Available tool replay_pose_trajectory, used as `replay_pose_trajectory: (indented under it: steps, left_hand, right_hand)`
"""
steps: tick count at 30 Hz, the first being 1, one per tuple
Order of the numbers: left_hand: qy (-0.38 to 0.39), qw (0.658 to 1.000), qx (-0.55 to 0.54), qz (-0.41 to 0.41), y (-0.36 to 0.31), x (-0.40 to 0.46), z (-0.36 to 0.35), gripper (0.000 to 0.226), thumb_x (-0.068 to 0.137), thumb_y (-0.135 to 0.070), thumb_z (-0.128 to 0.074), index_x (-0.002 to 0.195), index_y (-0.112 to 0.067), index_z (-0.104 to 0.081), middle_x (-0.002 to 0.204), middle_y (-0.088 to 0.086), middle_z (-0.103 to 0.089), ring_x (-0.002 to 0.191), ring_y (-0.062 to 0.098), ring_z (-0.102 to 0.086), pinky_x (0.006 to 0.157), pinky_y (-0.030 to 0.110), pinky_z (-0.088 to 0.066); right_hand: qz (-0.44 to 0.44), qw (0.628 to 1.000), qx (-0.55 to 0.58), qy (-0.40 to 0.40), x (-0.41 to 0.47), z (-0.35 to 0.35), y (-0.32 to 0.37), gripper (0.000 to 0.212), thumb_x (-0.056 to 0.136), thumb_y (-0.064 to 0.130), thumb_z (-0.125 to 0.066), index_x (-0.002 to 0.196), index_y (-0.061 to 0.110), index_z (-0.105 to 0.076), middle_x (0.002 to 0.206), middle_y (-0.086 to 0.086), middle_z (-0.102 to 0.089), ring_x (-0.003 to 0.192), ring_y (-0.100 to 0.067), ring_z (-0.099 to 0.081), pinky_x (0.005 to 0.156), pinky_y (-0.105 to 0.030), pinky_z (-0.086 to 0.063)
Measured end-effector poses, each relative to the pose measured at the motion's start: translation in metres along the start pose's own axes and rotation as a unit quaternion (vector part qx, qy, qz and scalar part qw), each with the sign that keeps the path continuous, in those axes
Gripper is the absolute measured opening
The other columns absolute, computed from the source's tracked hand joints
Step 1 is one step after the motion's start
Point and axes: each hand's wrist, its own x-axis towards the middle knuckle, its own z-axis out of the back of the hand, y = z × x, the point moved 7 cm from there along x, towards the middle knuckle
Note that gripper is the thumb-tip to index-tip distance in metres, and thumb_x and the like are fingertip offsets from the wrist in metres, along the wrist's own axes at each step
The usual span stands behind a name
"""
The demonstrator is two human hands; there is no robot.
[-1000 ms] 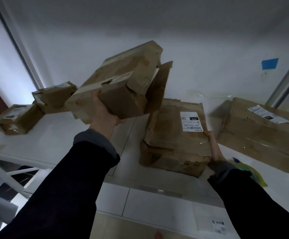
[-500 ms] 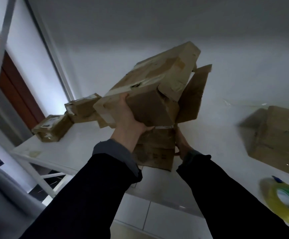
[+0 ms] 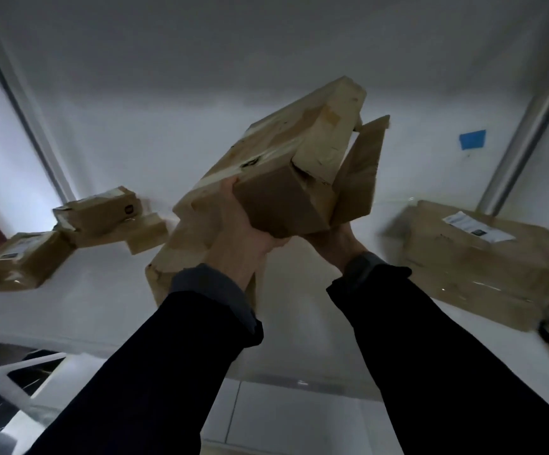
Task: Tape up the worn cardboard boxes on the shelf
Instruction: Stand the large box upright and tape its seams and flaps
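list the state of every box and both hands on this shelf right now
held box: lifted off the shelf, tilted, one flap hanging loose at its right end
left hand: grips the held box from below
right hand: under the held box, grip hidden
box beneath: on the shelf, partly hidden
large box: on the shelf at right, white label on top
small boxes: piled at left, crumpled
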Motion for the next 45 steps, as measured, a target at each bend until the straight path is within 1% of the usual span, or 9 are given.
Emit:
replay_pose_trajectory:
  steps: [5,13,20,26,32,36,39,42,45]
  left_hand:
    - [0.026,0.997,-0.023,0.069,0.055,-0.009,-0.037,0.055,0.079,-0.060,-0.066,0.113,-0.018,-0.056,0.120,0.015,-0.057,0.109,0.039,-0.052,0.102,0.057,-0.045]
    - [0.001,0.982,-0.086,0.168,0.130,-0.004,-0.049,0.069,0.077,-0.070,-0.062,0.115,-0.014,-0.057,0.122,0.024,-0.049,0.110,0.045,-0.047,0.091,0.058,-0.052]
    - [-0.052,0.958,-0.181,0.217,0.181,-0.001,-0.027,0.066,0.080,-0.068,-0.062,0.115,-0.013,-0.064,0.116,0.020,-0.064,0.105,0.045,-0.059,0.087,0.055,-0.054]
    - [-0.095,0.926,-0.282,0.233,0.199,0.007,-0.015,0.083,0.070,-0.074,-0.066,0.121,-0.010,-0.053,0.119,0.027,-0.054,0.102,0.044,-0.060,0.075,0.042,-0.058]
    - [0.000,0.959,-0.230,0.163,0.197,0.010,-0.012,0.074,0.089,-0.066,-0.057,0.137,-0.012,-0.042,0.132,0.023,-0.050,0.115,0.042,-0.056,0.088,0.050,-0.056]
    - [-0.002,0.996,-0.050,0.068,0.181,0.013,0.003,0.047,0.107,-0.048,-0.036,0.138,-0.014,-0.047,0.097,0.009,-0.055,0.075,0.032,-0.064,0.042,0.035,-0.056]
    - [-0.028,0.994,0.100,0.043,0.164,0.013,0.019,0.052,0.105,-0.049,-0.040,0.148,-0.020,-0.047,0.077,0.006,-0.053,0.064,0.020,-0.053,0.049,0.025,-0.052]
    - [-0.155,0.957,0.216,-0.118,0.126,0.018,0.038,0.037,0.103,-0.039,-0.051,0.128,-0.013,-0.059,0.105,0.014,-0.064,0.098,0.028,-0.062,0.088,0.035,-0.048]
    - [-0.205,0.844,0.357,-0.344,0.077,0.011,0.018,0.025,0.093,-0.041,-0.059,0.098,-0.018,-0.053,0.110,0.010,-0.057,0.105,0.031,-0.056,0.090,0.045,-0.048]
  right_hand:
    - [0.046,0.996,0.074,-0.017,-0.036,0.047,0.051,0.036,0.107,0.036,-0.037,0.119,0.012,-0.061,0.107,-0.007,-0.070,0.092,-0.022,-0.068,0.069,-0.030,-0.058]
    - [0.034,0.998,-0.027,-0.037,-0.053,0.107,0.073,0.036,0.103,0.043,-0.042,0.099,0.017,-0.066,0.093,-0.005,-0.068,0.091,-0.023,-0.061,0.070,-0.034,-0.054]
    - [0.000,0.989,-0.132,-0.073,-0.059,0.120,0.074,0.053,0.094,0.066,-0.040,0.117,0.024,-0.064,0.108,-0.008,-0.063,0.093,-0.025,-0.060,0.066,-0.032,-0.055]
    - [0.028,0.978,-0.204,-0.042,-0.067,0.107,0.073,0.068,0.086,0.069,-0.057,0.142,0.035,-0.041,0.131,-0.001,-0.058,0.112,-0.022,-0.061,0.093,-0.049,-0.055]
    - [0.032,0.932,-0.346,-0.101,-0.052,0.101,0.069,0.053,0.099,0.056,-0.044,0.145,0.029,-0.039,0.134,-0.008,-0.054,0.113,-0.029,-0.059,0.091,-0.053,-0.056]
    - [0.056,0.908,-0.389,-0.148,-0.047,0.108,0.073,0.042,0.103,0.045,-0.034,0.129,0.017,-0.052,0.124,-0.012,-0.058,0.112,-0.036,-0.057,0.091,-0.056,-0.054]
    - [0.076,0.895,-0.398,-0.187,-0.041,0.116,0.074,0.044,0.102,0.039,-0.036,0.120,0.006,-0.059,0.116,-0.016,-0.062,0.105,-0.037,-0.061,0.088,-0.056,-0.055]
    - [0.084,0.882,-0.418,-0.200,-0.036,0.117,0.072,0.043,0.102,0.037,-0.038,0.112,0.002,-0.062,0.106,-0.015,-0.065,0.096,-0.034,-0.065,0.082,-0.054,-0.058]
    - [0.112,0.869,-0.439,-0.200,-0.041,0.111,0.074,0.043,0.102,0.036,-0.040,0.104,0.001,-0.064,0.100,-0.016,-0.067,0.091,-0.035,-0.067,0.080,-0.053,-0.059]
